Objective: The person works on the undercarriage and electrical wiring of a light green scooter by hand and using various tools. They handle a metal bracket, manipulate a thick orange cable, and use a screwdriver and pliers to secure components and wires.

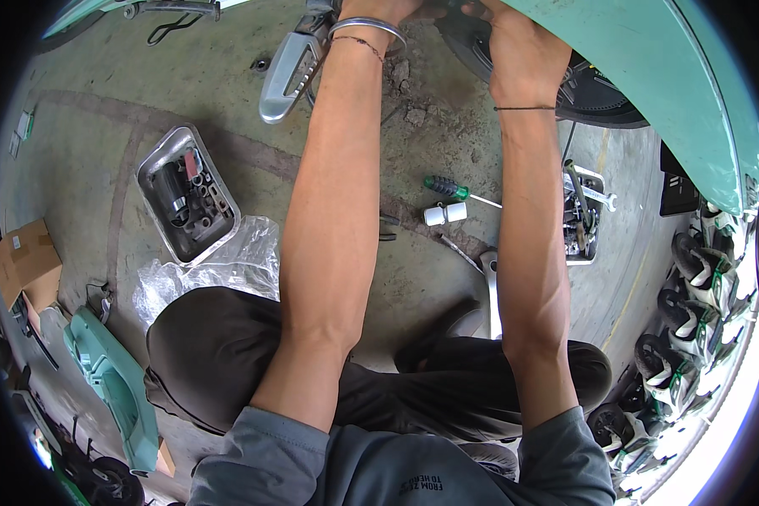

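Observation:
Both my arms reach up to the underside of a mint-green scooter body panel [649,63]. My left hand [381,8], a metal bangle at its wrist, is cut off by the upper edge, so its fingers do not show. It is beside a silver metal arm-like part [285,83]. My right hand [527,49] is bent inward by the panel and the black wheel [603,97]; dark parts and shadow hide its fingertips. Below the hands, on the floor, lie a green-handled screwdriver [447,187], a white cylindrical piece [444,214] and a large wrench [492,291].
A metal tray of sockets and a dark tool [187,194] sits left beside clear plastic wrap [219,270]. Another tool tray [597,244] is right of my forearm. A loose mint panel [114,388] and cardboard box [29,261] lie far left; several scooters [683,316] line the right.

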A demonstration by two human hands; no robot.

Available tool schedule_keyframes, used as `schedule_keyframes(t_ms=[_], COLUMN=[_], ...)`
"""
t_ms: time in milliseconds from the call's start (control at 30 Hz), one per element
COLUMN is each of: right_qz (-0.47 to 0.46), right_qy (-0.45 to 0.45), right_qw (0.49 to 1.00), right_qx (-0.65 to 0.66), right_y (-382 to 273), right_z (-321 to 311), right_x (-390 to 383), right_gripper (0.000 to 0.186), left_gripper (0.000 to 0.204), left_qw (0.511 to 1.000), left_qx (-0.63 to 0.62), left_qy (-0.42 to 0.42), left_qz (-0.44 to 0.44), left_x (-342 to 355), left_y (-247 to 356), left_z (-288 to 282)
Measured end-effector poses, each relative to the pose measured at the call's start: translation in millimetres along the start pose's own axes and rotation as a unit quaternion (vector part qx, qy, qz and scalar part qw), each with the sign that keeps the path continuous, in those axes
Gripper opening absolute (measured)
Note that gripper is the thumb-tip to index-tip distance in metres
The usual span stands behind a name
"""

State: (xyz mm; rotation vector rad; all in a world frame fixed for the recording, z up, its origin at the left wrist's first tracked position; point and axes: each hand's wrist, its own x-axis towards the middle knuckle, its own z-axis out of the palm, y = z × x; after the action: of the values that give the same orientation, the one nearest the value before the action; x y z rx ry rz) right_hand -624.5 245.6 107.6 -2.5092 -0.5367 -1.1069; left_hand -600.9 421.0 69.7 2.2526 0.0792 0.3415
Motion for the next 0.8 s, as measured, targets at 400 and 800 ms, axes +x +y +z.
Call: schedule_keyframes(t_ms=[400, 800], right_qz=[0.318, 0.34], right_qy=[-0.113, -0.056], right_qw=[0.838, 0.808], right_qx=[0.429, 0.478], right_y=[-59.9, -69.1], right_z=[-24.8, -13.0], right_x=[-6.4, -38.4], right_gripper=[0.018, 0.028], left_gripper=[0.066, 0.066], left_qw=[1.0, 1.0], left_qx=[-0.007, -0.009], left_qy=[-0.009, -0.011], left_qz=[-0.007, -0.011], left_x=[1.2, -1.3], left_y=[3.1, 4.4], left_z=[-0.7, -6.3])
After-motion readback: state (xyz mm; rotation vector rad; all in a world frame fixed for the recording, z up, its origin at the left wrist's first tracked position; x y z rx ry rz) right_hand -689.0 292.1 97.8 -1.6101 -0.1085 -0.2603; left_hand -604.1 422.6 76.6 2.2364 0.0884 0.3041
